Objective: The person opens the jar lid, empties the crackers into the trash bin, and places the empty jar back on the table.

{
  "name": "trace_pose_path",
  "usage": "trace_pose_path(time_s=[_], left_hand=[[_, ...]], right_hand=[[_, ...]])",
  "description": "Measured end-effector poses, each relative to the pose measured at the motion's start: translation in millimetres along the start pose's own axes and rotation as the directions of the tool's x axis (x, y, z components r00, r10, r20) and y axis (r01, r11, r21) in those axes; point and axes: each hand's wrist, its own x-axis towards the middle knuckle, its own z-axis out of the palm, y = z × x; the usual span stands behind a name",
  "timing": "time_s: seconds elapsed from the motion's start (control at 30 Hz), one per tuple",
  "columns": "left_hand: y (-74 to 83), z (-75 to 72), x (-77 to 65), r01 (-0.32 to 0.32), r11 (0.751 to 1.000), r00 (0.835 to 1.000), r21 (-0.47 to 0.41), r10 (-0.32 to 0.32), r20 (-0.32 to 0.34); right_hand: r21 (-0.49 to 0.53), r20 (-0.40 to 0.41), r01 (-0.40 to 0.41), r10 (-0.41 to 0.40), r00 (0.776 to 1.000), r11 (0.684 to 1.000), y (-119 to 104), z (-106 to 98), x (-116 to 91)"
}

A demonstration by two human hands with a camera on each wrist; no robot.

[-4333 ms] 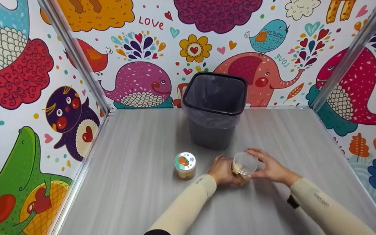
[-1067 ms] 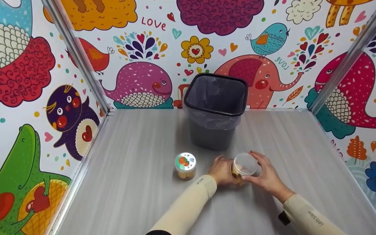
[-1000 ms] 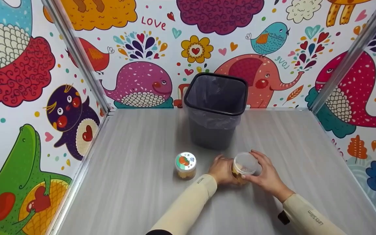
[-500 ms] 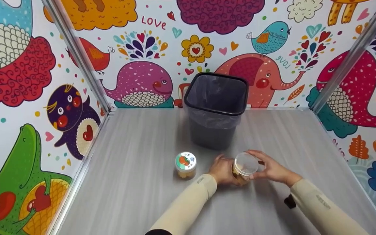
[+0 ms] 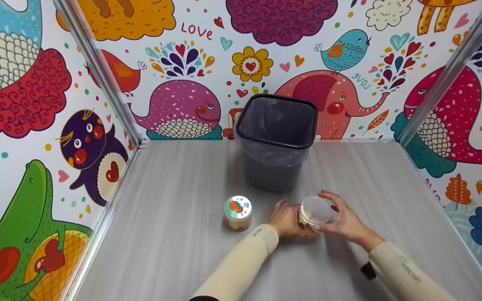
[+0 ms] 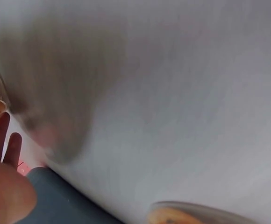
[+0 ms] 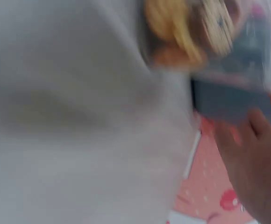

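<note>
In the head view my left hand (image 5: pixel 286 219) grips the side of a clear plastic jar (image 5: pixel 306 226) with yellow-brown pieces of food inside. My right hand (image 5: pixel 344 219) holds the jar's see-through round top (image 5: pixel 315 210) at the rim, thumb in front and fingers behind. To the left stands a second jar (image 5: pixel 238 214), upright, with a green and orange picture on its lid. The right wrist view shows blurred food pieces (image 7: pixel 177 28) through the jar wall, beside the right fingers. At the left wrist view's edge, left-hand fingers (image 6: pixel 0 140) lie against the held jar.
A dark bin (image 5: pixel 272 167) with a translucent liner stands just behind the jars, its mouth facing up. The grey tabletop (image 5: pixel 170 200) is bounded by walls with cartoon animals and metal corner posts (image 5: pixel 98 75).
Over the frames my right hand turns back and forth around the jar's top, its forearm swinging with it. The left hand, the held jar and the second jar stay nearly in place.
</note>
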Motion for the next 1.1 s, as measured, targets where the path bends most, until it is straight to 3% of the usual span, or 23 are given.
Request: trace_pose_path(time_s=[0.13,0.27,0.43,0.57,0.7,0.8,0.93,1.1], left_hand=[[-0.3,1.3,0.1,-0.005,1.0,1.0,-0.002,0.005,-0.015],[0.1,0.3,0.6,-0.006,1.0,1.0,-0.005,0.006,-0.017],[1.6,-1.3,1.4,0.002,1.0,1.0,-0.005,-0.002,0.004],[2.5,-1.8,1.7,0.006,1.0,1.0,-0.013,-0.006,0.024],[2.5,-2.2,1.9,0.011,1.0,1.0,-0.013,-0.011,0.026],[2.3,-2.1,1.6,0.016,1.0,0.999,-0.016,-0.015,0.034],[2.3,-2.3,1.1,0.019,1.0,0.999,-0.017,-0.019,0.027],[1.9,-2.0,-0.5,0.02,0.999,1.0,-0.034,-0.02,0.007]], right_hand=[[0.006,-0.162,-0.026,0.027,0.986,1.0,-19.4,16.0,-9.4],[-0.023,-0.213,-0.054,0.047,0.976,0.998,-6.9,23.5,-9.7],[-0.035,-0.138,-0.072,0.066,0.988,0.997,15.3,17.7,-8.9],[-0.011,0.027,-0.023,0.023,0.999,1.0,20.9,-1.6,0.9],[0.005,0.216,0.028,-0.029,0.976,1.0,23.2,-22.0,16.7],[-0.004,0.304,0.044,-0.04,0.952,0.999,24.5,-28.6,22.0],[-0.005,0.303,0.042,-0.039,0.952,0.999,24.3,-27.3,20.9],[0.027,0.118,-0.004,0.001,0.993,1.0,21.9,-9.7,6.0]])
